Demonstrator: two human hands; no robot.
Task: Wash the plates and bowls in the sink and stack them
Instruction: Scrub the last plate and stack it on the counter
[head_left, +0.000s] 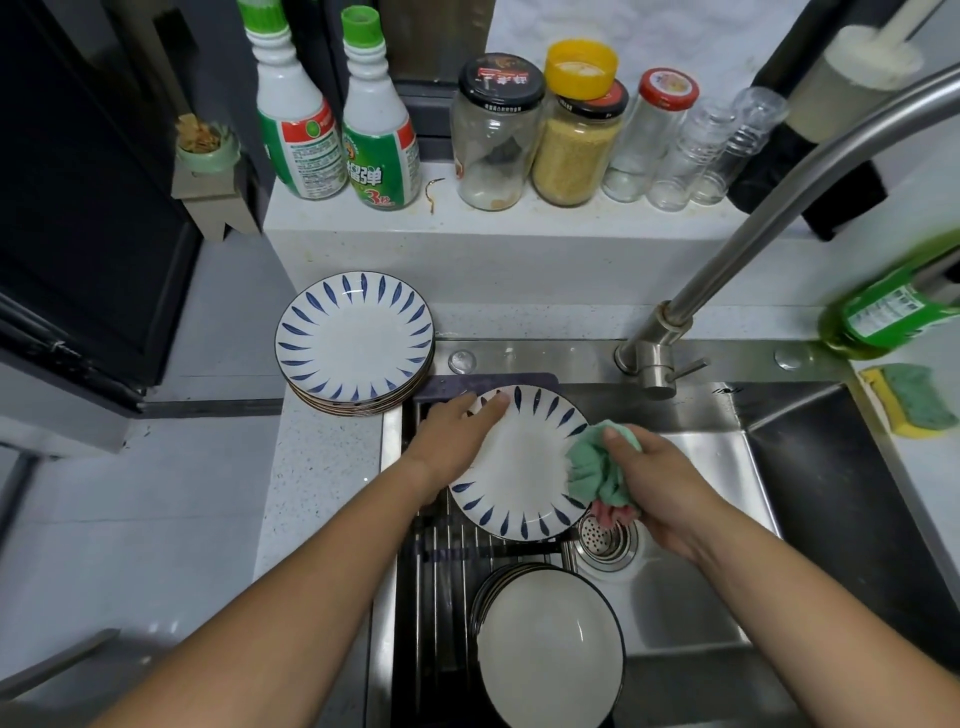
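Over the steel sink (810, 525) I hold a white plate with blue leaf marks (519, 467). My left hand (454, 434) grips its left rim, fingers lying across the top edge. My right hand (654, 483) grips a bunched green and pink cloth (597, 470) against the plate's right edge. A stack of matching plates (356, 345) sits on the counter left of the sink. A stack of white, dark-rimmed bowls (550, 649) rests on the rack in the sink's near left part.
The steel faucet (727, 270) arches from the sink's back rim to the upper right. A strainer drain (605, 540) lies under the plate's right side. A green-yellow sponge (911, 400) and a green soap bottle (888, 312) are at right. Jars and bottles line the back ledge.
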